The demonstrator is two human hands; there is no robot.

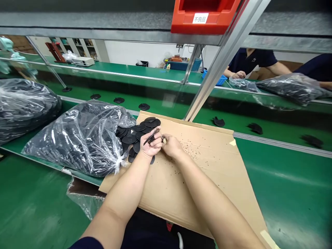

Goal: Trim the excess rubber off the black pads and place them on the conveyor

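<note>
My left hand [151, 147] is closed around a black round plastic disc [151, 136], held tilted and nearly edge-on. Close beside it, my right hand [171, 146] is shut on a small brass-coloured piece [164, 140], mostly hidden by the fingers, that points at the disc. Just left of both hands lies a loose pile of black discs [129, 137], partly under the mouth of a clear bag. Below the hands a sheet of brown cardboard [166, 193] covers the bench, and small dark crumbs are scattered on it to the right.
A clear bag of black discs [85, 138] rests left, with another full bag [23, 107] beyond it. Behind the cardboard, a green belt [171, 112] carries spaced black parts. A slanted metal post [215, 69] and a red bin [204, 17] stand above. Another person's hand [238, 75] shows across.
</note>
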